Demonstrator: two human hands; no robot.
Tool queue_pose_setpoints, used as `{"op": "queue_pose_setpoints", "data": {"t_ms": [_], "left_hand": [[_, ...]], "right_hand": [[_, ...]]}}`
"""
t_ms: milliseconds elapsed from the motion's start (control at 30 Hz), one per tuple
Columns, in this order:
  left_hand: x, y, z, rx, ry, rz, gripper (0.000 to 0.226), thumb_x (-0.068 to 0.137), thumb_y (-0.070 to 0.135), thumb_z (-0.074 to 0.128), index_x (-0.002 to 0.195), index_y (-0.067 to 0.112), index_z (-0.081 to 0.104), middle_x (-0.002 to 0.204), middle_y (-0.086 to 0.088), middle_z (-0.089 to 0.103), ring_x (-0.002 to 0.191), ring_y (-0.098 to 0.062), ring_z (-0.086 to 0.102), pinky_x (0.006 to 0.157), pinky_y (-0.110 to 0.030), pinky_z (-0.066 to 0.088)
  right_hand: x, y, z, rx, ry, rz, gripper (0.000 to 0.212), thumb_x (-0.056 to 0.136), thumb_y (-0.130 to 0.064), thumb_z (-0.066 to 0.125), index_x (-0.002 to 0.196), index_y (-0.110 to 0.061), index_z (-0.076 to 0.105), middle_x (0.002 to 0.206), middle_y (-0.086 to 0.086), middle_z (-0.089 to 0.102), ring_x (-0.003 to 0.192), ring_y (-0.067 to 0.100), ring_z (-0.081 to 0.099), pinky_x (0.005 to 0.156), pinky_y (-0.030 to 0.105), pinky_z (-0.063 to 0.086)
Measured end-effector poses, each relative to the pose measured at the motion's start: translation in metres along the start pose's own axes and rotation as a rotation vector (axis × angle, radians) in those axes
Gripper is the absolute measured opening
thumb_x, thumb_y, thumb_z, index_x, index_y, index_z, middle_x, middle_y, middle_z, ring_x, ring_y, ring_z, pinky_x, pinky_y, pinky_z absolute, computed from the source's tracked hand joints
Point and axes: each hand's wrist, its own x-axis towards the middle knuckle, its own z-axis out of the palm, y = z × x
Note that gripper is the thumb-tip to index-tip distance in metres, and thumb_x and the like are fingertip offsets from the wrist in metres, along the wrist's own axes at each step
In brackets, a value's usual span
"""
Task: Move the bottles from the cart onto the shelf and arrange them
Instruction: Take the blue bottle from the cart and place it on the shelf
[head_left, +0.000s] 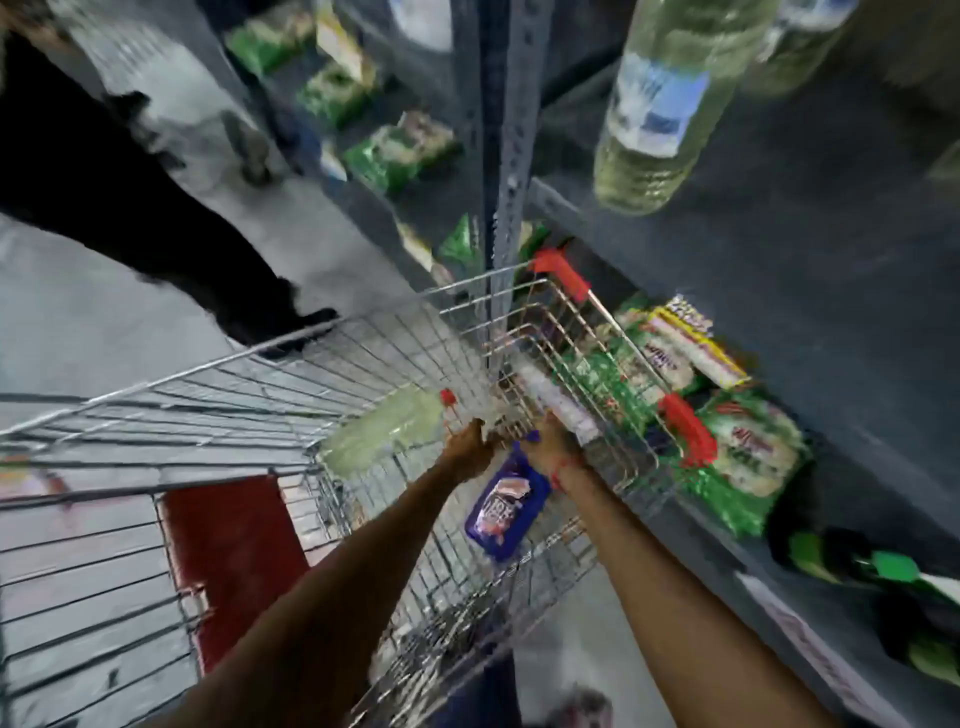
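Both bare arms reach down into the wire cart (291, 374), which stands just beside the grey shelf (779, 291). The left hand (470, 449) is at the red-capped neck of a pale bottle (387, 428) lying on its side in the cart; the frame is smeared with motion, so whether those fingers are closed on it cannot be told. The right hand (553, 441), a red thread at its wrist, is down at a second, clear bottle (558, 400) lying against the cart's end wall, and seems to be wrapped round it, though the blur leaves that grip unclear too. A blue snack packet (506, 506) lies in the cart between the two forearms. Up on the shelf stands a large bottle with a blue label (657, 104). Green packets (743, 452) fill the shelf level beside the cart's red handle (688, 428).
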Motion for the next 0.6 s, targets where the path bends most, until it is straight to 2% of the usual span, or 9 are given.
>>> {"op": "queue_pose_setpoints", "data": {"t_ms": [100,133,200,267,300,367,467,533,600], "left_hand": [[0.022,-0.022,0.015,-0.008,-0.155,-0.03,0.036,0.098,0.03,0.048,0.104,-0.003,0.06,0.109,-0.029,0.062,0.101,-0.035,0.06,0.089,-0.039,0.045],[0.026,-0.028,0.02,-0.012,-0.196,-0.041,0.034,0.097,0.028,0.051,0.099,-0.004,0.061,0.103,-0.027,0.062,0.096,-0.033,0.059,0.088,-0.039,0.045],[0.034,-0.039,0.033,-0.017,-0.275,-0.053,0.035,0.094,0.023,0.056,0.109,-0.009,0.061,0.102,-0.021,0.059,0.097,-0.027,0.057,0.083,-0.033,0.043],[0.04,-0.045,0.043,-0.029,-0.341,-0.043,0.032,0.093,0.016,0.058,0.114,-0.007,0.061,0.101,-0.019,0.058,0.098,-0.024,0.057,0.077,-0.03,0.042],[0.043,-0.048,0.049,-0.048,-0.348,-0.047,0.031,0.092,0.013,0.057,0.116,-0.006,0.06,0.108,-0.022,0.061,0.104,-0.028,0.059,0.083,-0.031,0.044],[0.044,-0.051,0.056,-0.123,-0.368,-0.099,0.033,0.093,0.01,0.053,0.124,-0.003,0.055,0.124,-0.024,0.059,0.114,-0.037,0.058,0.095,-0.041,0.048],[0.045,-0.056,0.059,-0.205,-0.404,-0.139,0.034,0.094,0.01,0.053,0.126,0.002,0.051,0.126,-0.023,0.057,0.113,-0.035,0.059,0.092,-0.042,0.053],[0.045,-0.061,0.059,-0.239,-0.432,-0.159,0.034,0.094,0.013,0.053,0.128,0.006,0.049,0.125,-0.02,0.059,0.108,-0.029,0.062,0.075,-0.031,0.056],[0.045,-0.067,0.056,-0.297,-0.433,-0.19,0.034,0.095,0.017,0.052,0.128,0.01,0.049,0.121,-0.013,0.061,0.099,-0.02,0.06,0.059,-0.021,0.051]], "right_hand": [[0.032,0.014,0.018,-0.02,-0.09,0.17,0.035,0.087,-0.011,0.057,0.119,0.001,0.057,0.124,0.025,0.06,0.114,0.036,0.058,0.098,0.041,0.047],[0.04,0.018,0.021,-0.004,-0.103,0.199,0.026,0.086,-0.008,0.056,0.11,0.002,0.061,0.119,0.025,0.062,0.11,0.034,0.061,0.096,0.042,0.049],[0.046,0.022,0.027,0.057,-0.16,0.252,0.008,0.086,-0.003,0.056,0.083,-0.001,0.064,0.104,0.022,0.062,0.097,0.029,0.061,0.09,0.041,0.05],[0.046,0.029,0.031,0.111,-0.239,0.365,0.021,0.091,-0.001,0.047,0.101,0.008,0.063,0.115,0.027,0.058,0.108,0.036,0.058,0.086,0.042,0.047],[0.047,0.036,0.034,0.182,-0.257,0.43,0.031,0.091,0.0,0.042,0.116,0.014,0.055,0.126,0.032,0.054,0.117,0.042,0.053,0.086,0.044,0.046],[0.046,0.043,0.039,0.317,-0.238,0.512,0.039,0.091,0.002,0.039,0.126,0.017,0.044,0.131,0.038,0.048,0.116,0.048,0.049,0.085,0.047,0.045],[0.061,0.048,0.046,0.285,-0.36,0.626,0.041,0.094,-0.003,0.039,0.133,0.01,0.041,0.135,0.029,0.05,0.107,0.037,0.057,0.099,0.052,0.045],[0.074,0.051,0.045,0.266,-0.409,0.659,0.033,0.094,-0.004,0.038,0.123,0.009,0.046,0.12,0.025,0.059,0.105,0.032,0.06,0.098,0.052,0.044],[0.072,0.044,0.038,0.255,-0.414,0.646,0.023,0.094,-0.001,0.037,0.112,0.005,0.049,0.08,0.019,0.067,0.073,0.028,0.067,0.08,0.045,0.054]]}}
